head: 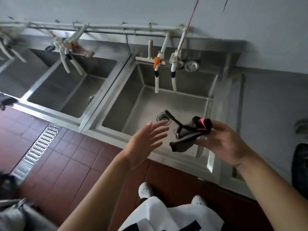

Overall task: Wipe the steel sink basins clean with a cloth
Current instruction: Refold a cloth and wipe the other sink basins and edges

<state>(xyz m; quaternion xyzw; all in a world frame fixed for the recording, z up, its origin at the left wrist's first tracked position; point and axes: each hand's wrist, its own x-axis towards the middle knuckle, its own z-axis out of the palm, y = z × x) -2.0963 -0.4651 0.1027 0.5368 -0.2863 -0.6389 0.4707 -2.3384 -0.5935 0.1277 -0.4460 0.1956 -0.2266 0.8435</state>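
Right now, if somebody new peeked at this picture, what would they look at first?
Probably the two hands in the middle: the right hand holds up a crumpled grey and black cloth with a pink patch, and the left hand is spread open beside it. Just beyond them is the big shiny steel sink basin with a round drain, and two white taps hang over its far side, one with an orange handle.

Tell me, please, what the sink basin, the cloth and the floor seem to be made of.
Sink basin: steel with a brushed, dull sheen, with soft grey reflections on its walls. Cloth in the right hand: soft fabric, dark with a pink patch; it folds and droops. Floor: probably ceramic tile, red-brown, with visible grid joints.
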